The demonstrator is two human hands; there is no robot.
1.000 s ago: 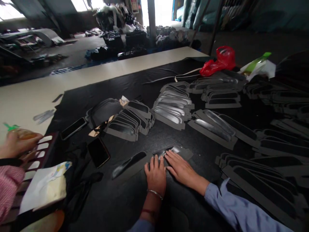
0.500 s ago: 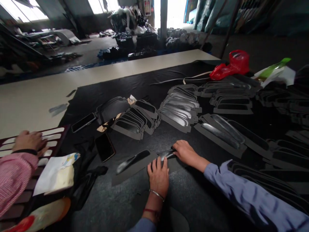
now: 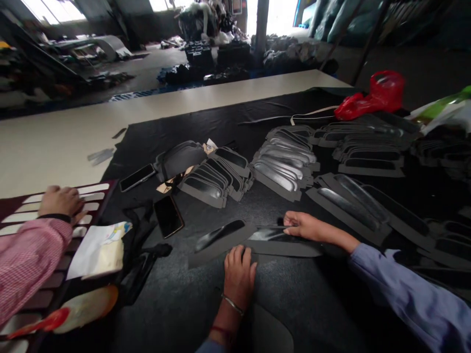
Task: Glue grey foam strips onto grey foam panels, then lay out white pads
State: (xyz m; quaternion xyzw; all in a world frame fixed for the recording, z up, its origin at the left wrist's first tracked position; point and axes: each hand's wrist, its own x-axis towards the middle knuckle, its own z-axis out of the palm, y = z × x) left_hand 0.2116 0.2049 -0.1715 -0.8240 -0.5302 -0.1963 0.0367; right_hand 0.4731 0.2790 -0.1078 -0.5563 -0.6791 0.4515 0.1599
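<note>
Right of the nearer phone (image 3: 168,215) lay a dark panel (image 3: 221,235); farther right, my left grip (image 3: 239,272) rested loosely open, holding nothing, beside a second panel (image 3: 270,235). My right grip (image 3: 301,225), farthest from the phone, pinched that panel's far edge. An uneven pull could have creased it.

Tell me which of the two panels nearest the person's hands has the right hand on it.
The right panel: the right hand has its curled fingers at the upper edge. The left panel lies apart from that hand.
</note>
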